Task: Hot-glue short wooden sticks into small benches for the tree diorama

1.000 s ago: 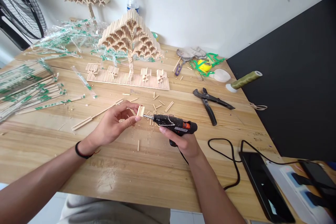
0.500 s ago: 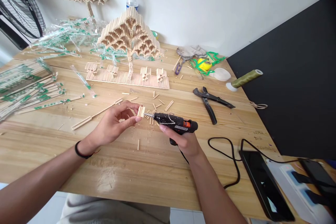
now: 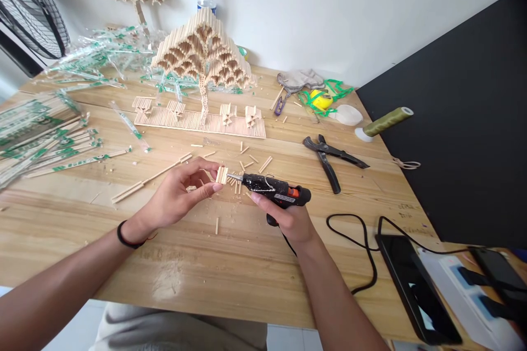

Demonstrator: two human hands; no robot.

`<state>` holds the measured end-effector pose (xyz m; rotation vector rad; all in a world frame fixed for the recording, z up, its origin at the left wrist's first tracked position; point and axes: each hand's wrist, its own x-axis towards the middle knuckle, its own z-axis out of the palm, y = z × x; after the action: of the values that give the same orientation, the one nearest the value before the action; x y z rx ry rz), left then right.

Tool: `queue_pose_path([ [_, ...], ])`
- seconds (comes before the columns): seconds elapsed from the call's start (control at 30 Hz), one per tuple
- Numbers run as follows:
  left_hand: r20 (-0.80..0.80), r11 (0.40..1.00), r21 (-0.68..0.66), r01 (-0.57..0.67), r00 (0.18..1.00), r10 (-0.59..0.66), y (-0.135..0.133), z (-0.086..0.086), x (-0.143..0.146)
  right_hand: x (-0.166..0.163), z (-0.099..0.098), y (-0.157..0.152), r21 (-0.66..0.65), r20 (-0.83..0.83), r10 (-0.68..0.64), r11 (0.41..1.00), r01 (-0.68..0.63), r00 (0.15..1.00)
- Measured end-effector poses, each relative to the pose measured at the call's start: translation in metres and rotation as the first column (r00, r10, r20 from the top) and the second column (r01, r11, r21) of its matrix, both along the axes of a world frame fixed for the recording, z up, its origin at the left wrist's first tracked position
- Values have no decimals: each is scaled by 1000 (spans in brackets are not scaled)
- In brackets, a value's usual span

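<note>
The left hand (image 3: 181, 192) pinched a small block of sticks (image 3: 222, 175) between thumb and fingertips, its other fingers loosely curled. The block sat at the very ends of those fingers, on the side facing the right hand (image 3: 290, 222), and was held up over the middle of the tabletop (image 3: 247, 279). The right hand was closed round a black glue gun (image 3: 272, 189), its thumb along the side. The nozzle pointed at the block's right side — whether the tip touched, I could not tell.

Short loose sticks (image 3: 265, 164) lay scattered just beyond the block and nozzle. Toward the far edge stood a stick tree (image 3: 202, 55) on a flat base (image 3: 230, 125). Wrapped chopsticks (image 3: 37, 120) lay heaped by the left edge, black pliers (image 3: 327, 156) toward the right edge, and a dark tablet (image 3: 415, 285) at the near right corner.
</note>
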<state>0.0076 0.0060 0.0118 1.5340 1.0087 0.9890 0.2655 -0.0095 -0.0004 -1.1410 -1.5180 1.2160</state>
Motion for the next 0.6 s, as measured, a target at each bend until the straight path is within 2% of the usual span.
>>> queue_pose_path([
  [0.23, 7, 1000, 3, 0, 1000, 0, -1, 2, 1, -3, 3, -2, 9, 4, -51, 999, 51, 999],
  [0.6, 6, 1000, 13, 3, 1000, -3, 0, 2, 1, -2, 1, 0, 34, -2, -44, 998, 44, 999],
])
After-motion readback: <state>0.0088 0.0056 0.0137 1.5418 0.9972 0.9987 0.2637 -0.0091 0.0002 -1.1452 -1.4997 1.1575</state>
